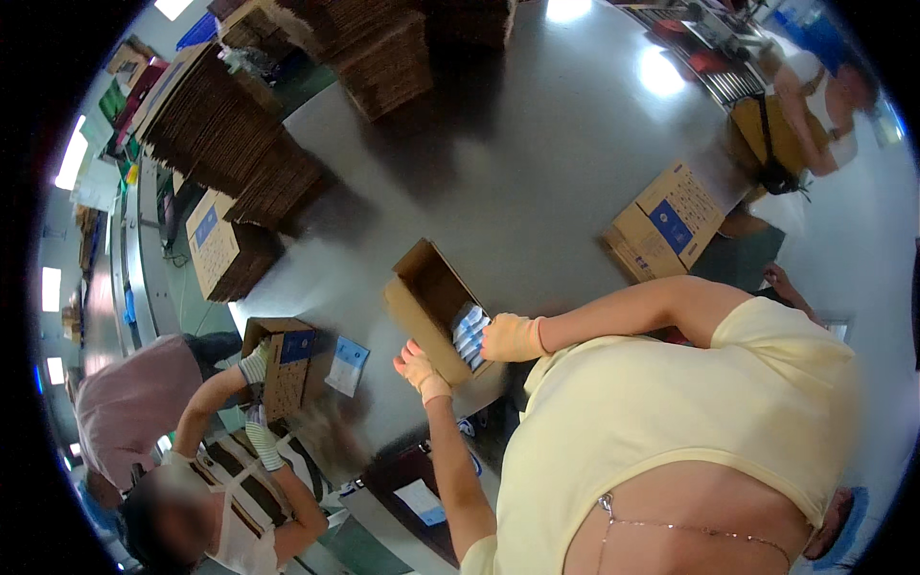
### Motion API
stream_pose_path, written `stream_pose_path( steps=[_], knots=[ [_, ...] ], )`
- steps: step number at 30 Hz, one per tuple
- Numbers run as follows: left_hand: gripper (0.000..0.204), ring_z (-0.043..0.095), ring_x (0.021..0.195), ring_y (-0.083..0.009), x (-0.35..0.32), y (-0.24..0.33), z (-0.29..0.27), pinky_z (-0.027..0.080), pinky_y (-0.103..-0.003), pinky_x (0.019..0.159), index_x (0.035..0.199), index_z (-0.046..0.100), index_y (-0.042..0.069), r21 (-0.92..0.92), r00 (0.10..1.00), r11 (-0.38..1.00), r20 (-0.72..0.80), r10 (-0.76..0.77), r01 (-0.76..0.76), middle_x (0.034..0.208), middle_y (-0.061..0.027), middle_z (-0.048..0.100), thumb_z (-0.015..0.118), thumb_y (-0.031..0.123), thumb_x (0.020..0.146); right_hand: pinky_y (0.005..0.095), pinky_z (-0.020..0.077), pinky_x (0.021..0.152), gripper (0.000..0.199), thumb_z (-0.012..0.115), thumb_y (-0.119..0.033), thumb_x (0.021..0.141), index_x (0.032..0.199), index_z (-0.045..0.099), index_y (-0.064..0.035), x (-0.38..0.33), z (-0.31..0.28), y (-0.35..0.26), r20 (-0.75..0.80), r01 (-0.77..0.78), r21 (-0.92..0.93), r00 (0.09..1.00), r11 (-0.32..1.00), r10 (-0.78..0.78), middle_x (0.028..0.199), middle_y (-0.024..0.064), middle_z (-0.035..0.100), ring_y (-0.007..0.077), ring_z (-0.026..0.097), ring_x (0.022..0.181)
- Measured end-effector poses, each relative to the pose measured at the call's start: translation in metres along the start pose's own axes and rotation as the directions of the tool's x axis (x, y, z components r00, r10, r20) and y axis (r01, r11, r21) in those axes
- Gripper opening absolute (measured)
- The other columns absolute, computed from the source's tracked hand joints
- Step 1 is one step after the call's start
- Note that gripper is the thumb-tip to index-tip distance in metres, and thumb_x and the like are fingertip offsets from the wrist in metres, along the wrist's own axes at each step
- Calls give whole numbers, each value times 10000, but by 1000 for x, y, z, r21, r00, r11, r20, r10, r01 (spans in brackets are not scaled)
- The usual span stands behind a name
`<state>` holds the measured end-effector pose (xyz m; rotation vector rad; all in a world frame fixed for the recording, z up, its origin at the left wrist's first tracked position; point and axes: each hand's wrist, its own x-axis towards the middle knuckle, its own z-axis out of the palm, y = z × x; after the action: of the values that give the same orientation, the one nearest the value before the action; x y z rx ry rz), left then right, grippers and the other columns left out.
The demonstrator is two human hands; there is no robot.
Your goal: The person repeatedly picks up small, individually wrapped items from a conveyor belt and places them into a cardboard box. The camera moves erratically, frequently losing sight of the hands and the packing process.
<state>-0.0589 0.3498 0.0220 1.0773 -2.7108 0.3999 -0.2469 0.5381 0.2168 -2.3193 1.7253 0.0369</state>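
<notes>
L hand is resting, fingers slightly spread, on the L side of the open carton; R hand is bending over blue-white packets inside its near end, can't tell if gripping. Packets are looking light, slick, crushable, prob. best held by edges; stiff-ish carton by walls. Loose packet is lying L of carton; co-worker's gloves are handling a 2nd box further L.

The broad grey metal table looks smooth, glossy toward its far side. Near the middle, the open brown oblong cardboard box is matt; its small blue-and-white packets look smooth, paper or plastic unclear. Far left, the tall brown cardboard stack has rough, ridged edges.
</notes>
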Motion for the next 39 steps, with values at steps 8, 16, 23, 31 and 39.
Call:
stream_pose_path(
  steps=[8, 16, 23, 31, 39],
  knots=[
    [591, 646, 903, -247, 69, -28, -157, 537, -364, 780, 1073, 601, 33, -819, 854, 316, 351, -383, 479, 989, -99, 666, 843, 232, 573, 380, 523, 595, 40, 631, -138, 718, 731, 639, -101, -19, 13, 12, -17, -102, 30, 995, 994, 102, 759, 43, 655, 243, 642, 797],
    [471, 604, 984, -251, 110, 66, -176, 523, -435, 846, 1207, 533, 24, -985, 977, 81, 160, 138, 150, 1165, -112, 588, 703, 96, 774, 372, 518, 545, 82, 612, -156, 741, 779, 668, -108, -20, 17, 20, 17, -66, 45, 998, 997, 65, 803, 70, 656, 248, 652, 742],
    [1017, 251, 1346, -315, 113, 101, -164, 102, -566, 1063, 1387, 345, 136, -544, 954, 839, 265, 141, 27, 1375, -15, 448, 861, 175, 511, 376, 517, 560, 113, 604, -191, 738, 796, 666, -116, -20, 9, 20, -33, -120, 61, 992, 991, 122, 782, 79, 643, 247, 645, 802],
    [459, 526, 1127, -361, 144, 108, -138, 412, -426, 968, 1260, 482, 32, -667, 927, 742, 227, 299, -76, 1199, -209, 567, 545, 253, 862, 400, 527, 567, 109, 605, -151, 737, 810, 668, -99, -15, 9, 11, -52, -144, 187, 986, 972, 156, 809, 117, 664, 295, 667, 739],
    [358, 635, 911, -335, 157, 133, -103, 493, -467, 775, 843, 674, 61, -458, 720, 881, 572, 394, -118, 965, -137, 673, 434, 319, 909, 399, 518, 573, 117, 586, -185, 772, 810, 653, -98, -17, 19, 12, 4, -116, 21, 993, 993, 116, 847, 94, 662, 274, 656, 760]
  ],
)
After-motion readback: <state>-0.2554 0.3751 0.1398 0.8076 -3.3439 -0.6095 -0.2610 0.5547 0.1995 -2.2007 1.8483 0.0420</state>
